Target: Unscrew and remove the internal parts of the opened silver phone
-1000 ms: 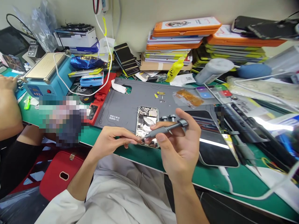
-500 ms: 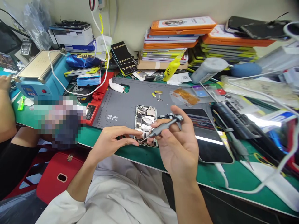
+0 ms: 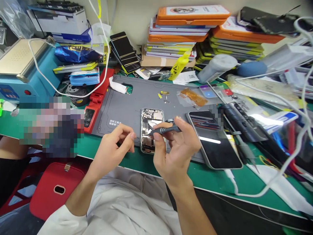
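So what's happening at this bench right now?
A person's right hand holds a grey screwdriver, its tip over an opened phone on a grey mat. The left hand is beside the phone, fingers curled; whether it pinches anything small can't be made out.

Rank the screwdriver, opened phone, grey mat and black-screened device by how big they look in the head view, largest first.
1. Grey mat
2. Black-screened device
3. Opened phone
4. Screwdriver, partly hidden by the right hand
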Tool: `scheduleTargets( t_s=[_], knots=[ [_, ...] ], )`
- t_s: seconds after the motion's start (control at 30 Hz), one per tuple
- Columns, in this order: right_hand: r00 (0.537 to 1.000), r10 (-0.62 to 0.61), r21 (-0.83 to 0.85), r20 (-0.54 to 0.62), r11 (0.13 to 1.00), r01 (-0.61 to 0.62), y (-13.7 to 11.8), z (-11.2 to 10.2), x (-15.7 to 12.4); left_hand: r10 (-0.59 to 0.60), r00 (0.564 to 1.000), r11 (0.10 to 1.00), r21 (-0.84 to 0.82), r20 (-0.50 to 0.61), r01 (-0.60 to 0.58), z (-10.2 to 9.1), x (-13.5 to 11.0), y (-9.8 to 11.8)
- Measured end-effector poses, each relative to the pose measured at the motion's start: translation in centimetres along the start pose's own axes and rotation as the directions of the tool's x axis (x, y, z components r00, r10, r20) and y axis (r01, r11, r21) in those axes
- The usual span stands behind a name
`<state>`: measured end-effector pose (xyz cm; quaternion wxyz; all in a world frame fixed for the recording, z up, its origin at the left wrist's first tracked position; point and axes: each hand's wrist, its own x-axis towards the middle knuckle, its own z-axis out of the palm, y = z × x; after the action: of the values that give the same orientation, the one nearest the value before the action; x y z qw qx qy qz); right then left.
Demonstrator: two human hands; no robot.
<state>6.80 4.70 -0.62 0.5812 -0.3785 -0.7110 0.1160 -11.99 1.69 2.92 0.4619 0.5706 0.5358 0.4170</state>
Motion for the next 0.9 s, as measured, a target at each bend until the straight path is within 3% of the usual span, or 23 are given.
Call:
scheduleTargets(
  t_s=[0.37,0.7,0.9],
  knots=[
    [0.999,0.036,0.024,0.036,0.999,-0.037,-0.1,-0.1,0.4,0.029,0.997,0.999,0.032,0.065,-0.031,0.0,0.0,0.4],
    [0.994,0.099,-0.06,0.051,0.994,-0.096,-0.4,-0.9,0.2,0.024,0.997,0.999,0.042,0.073,-0.027,0.1,0.0,0.6],
    [0.999,-0.013,-0.22,-0.029,0.975,0.006,-0.8,-1.5,0.0,0.03,0.997,0.999,0.041,0.073,-0.034,0.1,-0.1,0.4]
  ],
)
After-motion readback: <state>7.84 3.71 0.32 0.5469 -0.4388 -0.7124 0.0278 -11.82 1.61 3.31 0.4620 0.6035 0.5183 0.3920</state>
